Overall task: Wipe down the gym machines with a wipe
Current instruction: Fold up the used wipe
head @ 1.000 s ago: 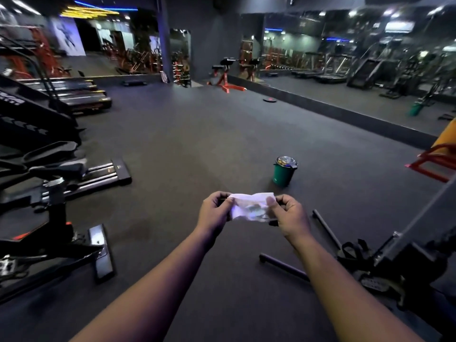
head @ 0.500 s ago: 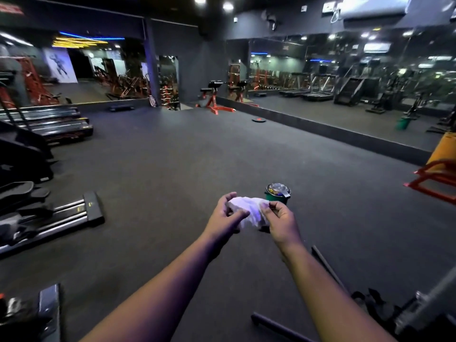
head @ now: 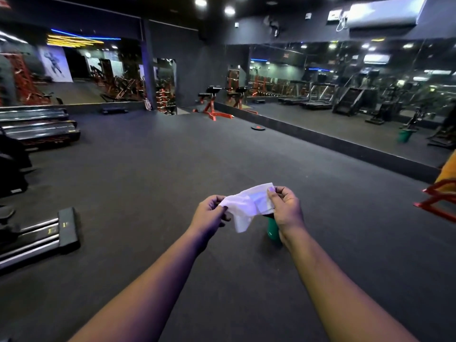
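Note:
A white wipe (head: 248,206) is stretched between both hands in front of me, one corner hanging down. My left hand (head: 209,214) pinches its left end and my right hand (head: 286,208) pinches its right end a little higher. Below the right hand a green canister (head: 272,229) stands on the dark floor, mostly hidden by the wipe and wrist. Gym machines stand around the room: a black machine base with metal rails (head: 44,234) at the left and a red-framed bench (head: 213,102) far ahead.
Treadmill decks (head: 39,127) line the left wall. A mirror wall (head: 345,95) with a raised dark ledge runs along the right. A red frame (head: 439,201) sits at the right edge. A small round disc (head: 257,127) lies on the floor far ahead.
The view has lifted, so the machines near my feet have left the frame. My hands have pulled the bunched wipe open between them, and the green canister is now behind my right wrist.

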The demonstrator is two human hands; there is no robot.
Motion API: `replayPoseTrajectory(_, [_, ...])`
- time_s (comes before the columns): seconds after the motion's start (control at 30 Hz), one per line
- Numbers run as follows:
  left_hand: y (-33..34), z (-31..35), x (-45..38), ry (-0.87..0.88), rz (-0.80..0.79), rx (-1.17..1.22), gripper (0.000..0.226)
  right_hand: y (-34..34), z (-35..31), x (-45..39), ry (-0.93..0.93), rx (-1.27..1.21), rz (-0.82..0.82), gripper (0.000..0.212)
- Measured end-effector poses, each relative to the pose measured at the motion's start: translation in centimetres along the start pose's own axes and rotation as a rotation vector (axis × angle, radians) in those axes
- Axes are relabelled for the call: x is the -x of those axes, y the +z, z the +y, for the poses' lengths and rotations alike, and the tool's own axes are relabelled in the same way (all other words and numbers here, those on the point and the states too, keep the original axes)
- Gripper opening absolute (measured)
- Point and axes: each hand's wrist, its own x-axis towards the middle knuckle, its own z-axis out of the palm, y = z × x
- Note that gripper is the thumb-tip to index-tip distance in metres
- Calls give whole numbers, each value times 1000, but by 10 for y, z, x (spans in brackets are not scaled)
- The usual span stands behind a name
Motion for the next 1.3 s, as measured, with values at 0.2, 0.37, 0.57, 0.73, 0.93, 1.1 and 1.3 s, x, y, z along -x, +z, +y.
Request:
replayPoseTrajectory(0.2, [-63, -10, -123, -31, -188, 67, 56, 77, 28, -81, -14, 89, -9, 6])
replayPoseTrajectory(0.37, [-79, -19, -205, -66, -399, 6, 61, 107, 71, -137, -5, 143, 19, 5])
replayPoseTrajectory(0.57, [-62, -79, -299, -351, -552, 86, 60, 95, 159, -213, 110, 105, 180, 4])
replayPoseTrajectory(0.73, [-18, -112, -384, -450, -590, -1, 40, 85, 227, -292, 171, 94, 251, 4])
replayPoseTrajectory(0.93, [23, -160, -507, -435, -383, -231, 10, 68, 277, -399, 218, 161, 278, 14])
replayPoseTrajectory(1.1, [50, -182, -597, -499, -237, -163, 16, 72, 302, -473, 174, 298, 196, 5])
replayPoseTrajectory(1.3, [80, -211, -703, -673, -318, 89, 34, 90, 347, -561, 15, 564, 53, 10])
